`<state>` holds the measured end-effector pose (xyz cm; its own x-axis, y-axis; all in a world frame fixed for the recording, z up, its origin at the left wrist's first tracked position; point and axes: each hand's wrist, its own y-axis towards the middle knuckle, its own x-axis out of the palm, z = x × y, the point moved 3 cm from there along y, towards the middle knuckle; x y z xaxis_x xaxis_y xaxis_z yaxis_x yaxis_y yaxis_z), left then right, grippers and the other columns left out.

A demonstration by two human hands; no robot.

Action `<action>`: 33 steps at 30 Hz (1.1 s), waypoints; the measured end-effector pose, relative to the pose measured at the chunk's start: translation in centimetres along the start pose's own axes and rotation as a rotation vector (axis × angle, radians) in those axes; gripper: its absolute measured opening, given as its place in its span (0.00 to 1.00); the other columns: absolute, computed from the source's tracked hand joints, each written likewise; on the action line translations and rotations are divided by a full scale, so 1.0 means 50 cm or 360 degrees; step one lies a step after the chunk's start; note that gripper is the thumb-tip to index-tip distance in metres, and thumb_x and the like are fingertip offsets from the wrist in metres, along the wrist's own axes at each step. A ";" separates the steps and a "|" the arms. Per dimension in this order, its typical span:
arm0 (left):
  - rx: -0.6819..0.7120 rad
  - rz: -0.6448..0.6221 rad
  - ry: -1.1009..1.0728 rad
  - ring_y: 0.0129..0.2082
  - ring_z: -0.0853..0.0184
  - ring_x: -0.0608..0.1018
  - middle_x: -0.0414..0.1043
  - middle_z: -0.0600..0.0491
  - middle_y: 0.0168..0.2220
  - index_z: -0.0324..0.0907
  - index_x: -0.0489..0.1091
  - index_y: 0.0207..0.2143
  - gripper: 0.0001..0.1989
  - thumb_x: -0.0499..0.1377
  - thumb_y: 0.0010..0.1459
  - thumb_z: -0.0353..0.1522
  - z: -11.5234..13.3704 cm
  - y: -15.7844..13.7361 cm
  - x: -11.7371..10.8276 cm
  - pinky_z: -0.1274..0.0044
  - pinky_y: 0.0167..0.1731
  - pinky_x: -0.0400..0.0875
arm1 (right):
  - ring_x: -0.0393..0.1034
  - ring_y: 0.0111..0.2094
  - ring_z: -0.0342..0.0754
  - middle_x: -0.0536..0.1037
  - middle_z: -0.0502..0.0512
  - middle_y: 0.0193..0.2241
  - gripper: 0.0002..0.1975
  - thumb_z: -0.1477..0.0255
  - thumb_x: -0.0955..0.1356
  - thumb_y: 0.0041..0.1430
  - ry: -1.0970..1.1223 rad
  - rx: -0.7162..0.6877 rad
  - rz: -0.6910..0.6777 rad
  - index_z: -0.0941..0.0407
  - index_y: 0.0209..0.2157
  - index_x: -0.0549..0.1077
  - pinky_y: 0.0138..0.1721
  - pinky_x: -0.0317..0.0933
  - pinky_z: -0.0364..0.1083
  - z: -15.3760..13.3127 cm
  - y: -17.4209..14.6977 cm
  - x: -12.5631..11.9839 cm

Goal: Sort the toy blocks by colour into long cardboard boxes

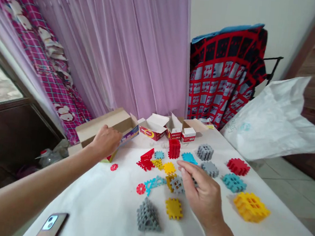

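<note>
My left hand (107, 141) is at the side of a large open cardboard box (98, 127) on the left, its fingers curled. Whatever those fingers may hold is hidden. Above the building pieces hovers my right hand (204, 195), its fingers stretched forward and the thumb a little apart from them, with nothing visible between. Near its fingertips lie a yellow piece (169, 167), a grey window piece (177, 185) and a blue piece (189, 157). Red triangular pieces (146, 160) and a light blue triangular piece (155, 183) lie farther left.
Small open red-and-white boxes (152, 127) stand along the back. Stacked grey triangles (148, 215) and a square yellow stack (174, 208) sit in front. Teal (235, 182), red (238, 166) and yellow stacks (251, 207) line the right. A phone (52, 226) lies front left; a white bag (277, 118) stands right.
</note>
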<state>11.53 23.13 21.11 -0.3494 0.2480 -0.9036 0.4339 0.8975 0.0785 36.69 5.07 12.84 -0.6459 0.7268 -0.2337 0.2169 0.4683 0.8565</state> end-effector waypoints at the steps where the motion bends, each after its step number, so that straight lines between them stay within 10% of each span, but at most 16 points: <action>1: -0.0029 -0.0055 -0.0018 0.43 0.53 0.78 0.78 0.43 0.35 0.43 0.73 0.32 0.09 0.53 0.59 0.32 0.005 -0.046 0.007 0.62 0.47 0.59 | 0.80 0.37 0.46 0.84 0.54 0.37 0.12 0.76 0.64 0.64 0.0038 -0.0013 0.0000 0.55 0.41 0.79 0.43 0.74 0.44 -0.011 0.002 0.000; 8: -0.0175 -0.0364 -0.0094 0.44 0.54 0.80 0.80 0.42 0.39 0.43 0.75 0.34 0.10 0.54 0.58 0.31 0.087 -0.251 0.088 0.64 0.46 0.65 | 0.79 0.38 0.47 0.84 0.54 0.37 0.13 0.74 0.63 0.65 0.0165 -0.0045 -0.0032 0.55 0.41 0.79 0.43 0.74 0.45 -0.075 0.000 -0.052; 18: -0.0327 -0.0489 -0.0334 0.47 0.61 0.76 0.71 0.47 0.52 0.41 0.68 0.53 0.20 0.59 0.62 0.40 0.205 -0.273 0.117 0.62 0.46 0.74 | 0.80 0.27 0.48 0.84 0.58 0.31 0.13 0.67 0.65 0.64 0.0069 0.0302 0.0256 0.58 0.40 0.79 0.33 0.74 0.44 -0.009 -0.105 -0.139; 25: -0.0331 -0.0445 -0.0415 0.47 0.58 0.78 0.76 0.44 0.48 0.40 0.73 0.44 0.15 0.55 0.64 0.40 0.196 -0.269 0.115 0.63 0.47 0.71 | 0.79 0.25 0.49 0.84 0.60 0.30 0.18 0.62 0.63 0.63 -0.0085 0.0710 0.0364 0.60 0.39 0.79 0.26 0.72 0.43 0.072 -0.252 -0.126; 33: -0.0382 -0.0292 -0.0555 0.44 0.53 0.81 0.81 0.44 0.42 0.46 0.75 0.41 0.21 0.46 0.64 0.45 0.150 -0.334 0.113 0.67 0.41 0.70 | 0.80 0.31 0.48 0.84 0.58 0.32 0.17 0.66 0.61 0.64 -0.0458 0.0477 0.0106 0.58 0.38 0.79 0.33 0.73 0.43 0.094 -0.293 -0.078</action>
<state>8.52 6.83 11.52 -0.0847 -0.0237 -0.9961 0.1722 0.9843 -0.0381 39.45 -2.25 -0.96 -0.4015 0.8513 -0.3377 0.4824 0.5100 0.7122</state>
